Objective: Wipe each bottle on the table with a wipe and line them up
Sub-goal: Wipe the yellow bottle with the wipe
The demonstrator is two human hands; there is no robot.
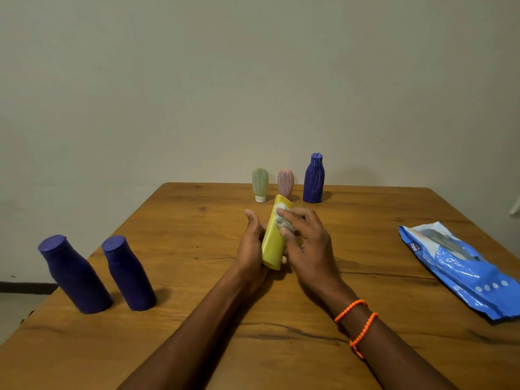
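Dim warm light, wide-angle edge distortion

"mee" on blue wipes pack (461,266)

wood table (197,347), beige wall (197,80), orange bead bracelets (363,330)

yellow bottle (273,240), two dark purple bottles (75,274), blue wipes pack (461,268), orange beaded bracelet (358,323)
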